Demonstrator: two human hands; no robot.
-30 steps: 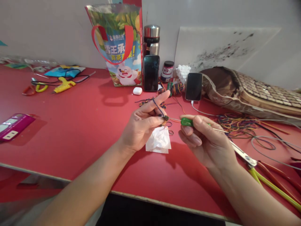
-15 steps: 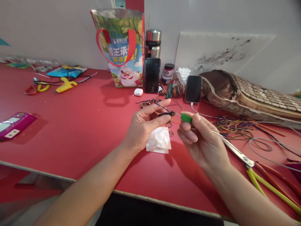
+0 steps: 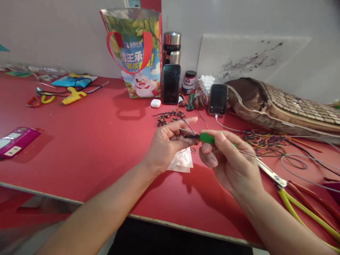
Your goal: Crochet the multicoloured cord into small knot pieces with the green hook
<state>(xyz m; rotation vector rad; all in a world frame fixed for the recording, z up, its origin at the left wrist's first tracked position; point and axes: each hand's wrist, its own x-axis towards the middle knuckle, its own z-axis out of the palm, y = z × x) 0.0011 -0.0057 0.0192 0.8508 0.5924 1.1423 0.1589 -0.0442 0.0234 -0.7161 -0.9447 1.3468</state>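
Note:
My left hand [image 3: 170,143] pinches a small piece of dark multicoloured crochet work [image 3: 196,139] between thumb and fingers. A dark strand of yarn [image 3: 188,124] runs up over its raised index finger. In my right hand [image 3: 230,156] is a crochet hook with a green grip [image 3: 207,138], held between thumb and fingers. The hook's metal shaft passes through the work, and its tip shows beyond, by my left fingers. A second metal end sticks out behind my right hand. Below the hands lies a crumpled white paper [image 3: 182,161], partly covered by my left hand.
Finished-looking crocheted pieces [image 3: 167,117] lie behind my left hand. Scissors [image 3: 281,184] and tangled yarn [image 3: 268,141] are at right. A phone [image 3: 218,100] on a cable, another phone [image 3: 170,84], a shopping bag [image 3: 140,56] and a yellow glue gun [image 3: 73,96] stand or lie farther back.
My right hand has moved the hook left, pushing its shaft through the work until the green grip meets it. My left hand has shifted slightly right and down.

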